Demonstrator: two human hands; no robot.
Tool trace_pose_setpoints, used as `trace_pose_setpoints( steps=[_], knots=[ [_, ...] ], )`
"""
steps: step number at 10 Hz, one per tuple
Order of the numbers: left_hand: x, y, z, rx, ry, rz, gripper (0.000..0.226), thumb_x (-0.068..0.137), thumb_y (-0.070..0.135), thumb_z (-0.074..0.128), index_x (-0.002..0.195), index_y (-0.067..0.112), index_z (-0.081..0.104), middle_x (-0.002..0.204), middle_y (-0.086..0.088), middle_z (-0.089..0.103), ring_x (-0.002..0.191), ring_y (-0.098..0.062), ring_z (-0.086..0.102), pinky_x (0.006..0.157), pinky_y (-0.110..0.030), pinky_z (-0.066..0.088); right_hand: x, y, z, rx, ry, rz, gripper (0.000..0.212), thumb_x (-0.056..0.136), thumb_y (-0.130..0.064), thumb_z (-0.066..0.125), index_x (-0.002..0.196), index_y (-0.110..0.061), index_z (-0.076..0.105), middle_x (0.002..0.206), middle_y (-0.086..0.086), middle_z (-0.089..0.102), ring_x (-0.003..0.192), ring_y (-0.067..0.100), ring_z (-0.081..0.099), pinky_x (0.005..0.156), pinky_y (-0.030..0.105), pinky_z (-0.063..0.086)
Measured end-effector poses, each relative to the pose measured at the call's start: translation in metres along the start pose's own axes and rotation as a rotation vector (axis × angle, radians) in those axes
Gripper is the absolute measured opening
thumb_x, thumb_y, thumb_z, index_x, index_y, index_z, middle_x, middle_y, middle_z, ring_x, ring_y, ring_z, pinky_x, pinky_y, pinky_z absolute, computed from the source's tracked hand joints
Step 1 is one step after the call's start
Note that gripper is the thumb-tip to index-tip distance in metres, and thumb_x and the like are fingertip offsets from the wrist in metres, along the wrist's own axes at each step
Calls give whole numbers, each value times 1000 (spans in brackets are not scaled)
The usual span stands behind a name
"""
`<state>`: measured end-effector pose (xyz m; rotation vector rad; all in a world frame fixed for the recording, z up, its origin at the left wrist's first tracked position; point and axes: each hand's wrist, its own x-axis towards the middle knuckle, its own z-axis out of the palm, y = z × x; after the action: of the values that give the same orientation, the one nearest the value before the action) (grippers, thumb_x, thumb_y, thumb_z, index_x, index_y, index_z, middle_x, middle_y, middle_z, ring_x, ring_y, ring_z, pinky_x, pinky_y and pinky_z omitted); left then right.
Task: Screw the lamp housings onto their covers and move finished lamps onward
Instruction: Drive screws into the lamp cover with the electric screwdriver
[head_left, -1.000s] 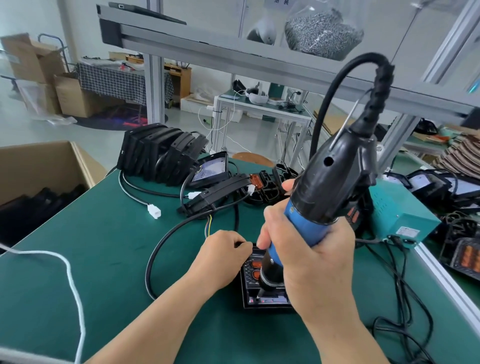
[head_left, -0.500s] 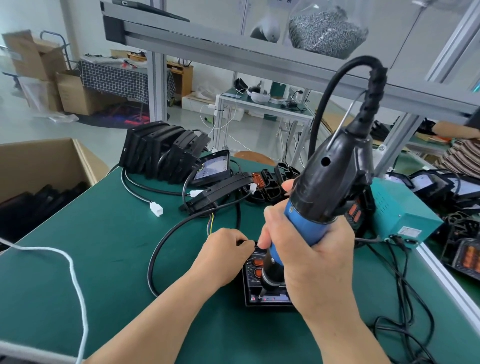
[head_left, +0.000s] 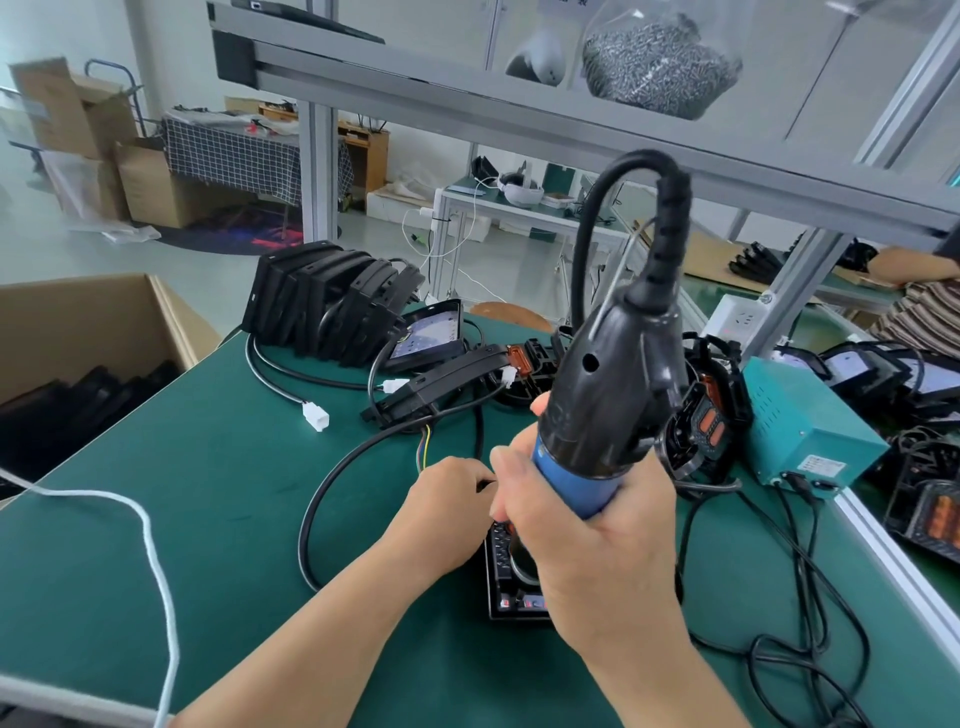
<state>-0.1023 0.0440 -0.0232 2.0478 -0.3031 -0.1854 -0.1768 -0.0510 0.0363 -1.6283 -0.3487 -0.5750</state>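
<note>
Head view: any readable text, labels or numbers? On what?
Nothing legible.
White sticker on the teal power box: print too blurred.
Paper tag at the top edge: cut off, blurred.
Electric screwdriver in the right hand: no marking readable.

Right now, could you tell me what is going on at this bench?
A person is working on a lamp. The right hand grips an electric screwdriver, held upright with its nose down over a black lamp housing lying flat on the green bench. The left hand, fingers curled, sits at the housing's far left corner; whether it grips anything is hidden. More black housings stand in a row at the bench's far side.
</note>
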Motion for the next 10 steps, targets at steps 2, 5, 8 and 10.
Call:
trace_pose_setpoints(
  steps=[2, 5, 8, 10],
  knots=[
    [-4, 2, -2, 115, 56, -6, 38, 96, 6, 53, 65, 20, 36, 75, -3, 49, 81, -21, 48, 89, -43, 51, 0, 1, 1, -51, -26, 17, 35, 74, -37, 70, 77, -4, 59, 67, 7, 61, 66, 27, 61, 67, 34, 55],
    [-5, -7, 7, 110, 173, 46, 45, 89, 6, 63, 67, 31, 32, 64, 15, 41, 60, -10, 46, 64, -20, 51, -3, 5, 3, -35, -38, 12, 29, 72, -36, 71, 80, -11, 59, 67, 3, 62, 64, 22, 60, 66, 26, 53],
    [5, -18, 11, 79, 113, -19, 28, 94, 29, 50, 67, 24, 54, 59, 10, 56, 49, -3, 45, 48, -16, 39, 9, 6, -17, 37, -11, 36, 38, 79, -41, 70, 96, -11, 55, 70, 12, 61, 60, 18, 59, 62, 22, 52],
    [6, -16, 23, 150, 80, -58, 36, 96, 34, 48, 89, 1, 62, 61, -4, 48, 51, -16, 35, 49, -26, 33, 29, 9, -59, 209, 210, 171, 38, 83, -60, 67, 96, -26, 56, 64, 4, 58, 55, 17, 54, 56, 27, 48]
  ],
)
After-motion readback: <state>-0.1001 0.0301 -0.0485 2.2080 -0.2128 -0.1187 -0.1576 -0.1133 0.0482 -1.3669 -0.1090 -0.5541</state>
